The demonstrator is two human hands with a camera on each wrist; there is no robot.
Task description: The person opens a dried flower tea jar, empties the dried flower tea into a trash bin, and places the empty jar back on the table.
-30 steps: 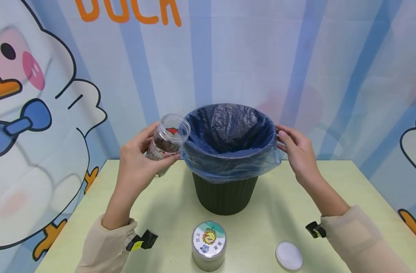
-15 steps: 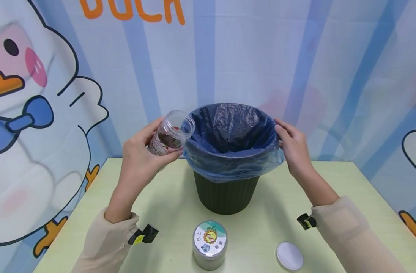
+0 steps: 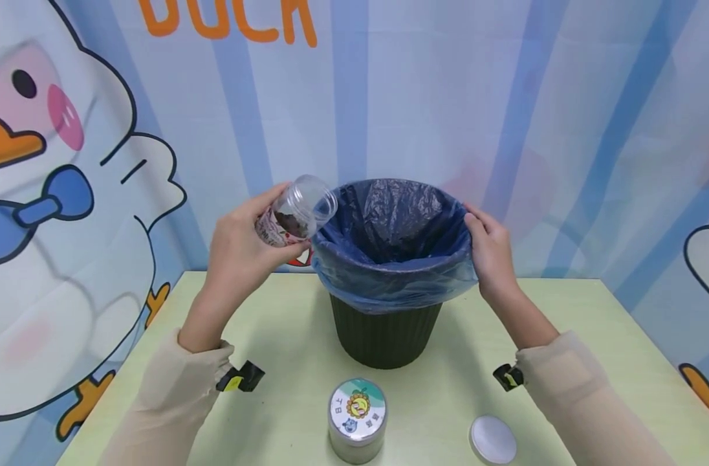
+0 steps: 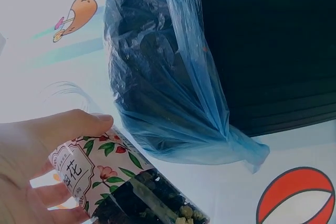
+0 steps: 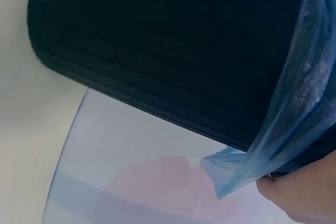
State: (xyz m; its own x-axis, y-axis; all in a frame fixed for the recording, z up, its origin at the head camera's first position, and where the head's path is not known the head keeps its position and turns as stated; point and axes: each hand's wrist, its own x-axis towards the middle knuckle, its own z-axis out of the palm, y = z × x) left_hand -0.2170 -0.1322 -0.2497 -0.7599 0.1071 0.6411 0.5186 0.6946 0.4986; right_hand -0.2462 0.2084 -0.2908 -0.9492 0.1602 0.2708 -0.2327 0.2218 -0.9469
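My left hand [image 3: 240,243] grips a clear plastic jar [image 3: 296,210], lidless and tilted so its mouth faces the left rim of the bin. The jar's label [image 4: 107,166] carries printed flowers and leaves, and dark dried tea-like bits with small pale buds [image 4: 186,213] lie inside. At the centre of the table stands a dark ribbed trash bin [image 3: 383,333], lined with a blue plastic bag [image 3: 392,285] folded over its rim. My right hand [image 3: 491,252] holds the right side of that rim; its fingers are partly hidden behind the bag.
In front of the bin stands a round canister [image 3: 357,421] with a cartoon sunflower on its lid. A white round lid [image 3: 493,440] lies flat on the pale green table [image 3: 273,388] to its right. Behind the table hangs a duck-printed curtain [image 3: 424,97].
My left hand has lifted the jar up and rightward, tipping it further toward the bin. The right hand has moved left and closed on the bin's rim.
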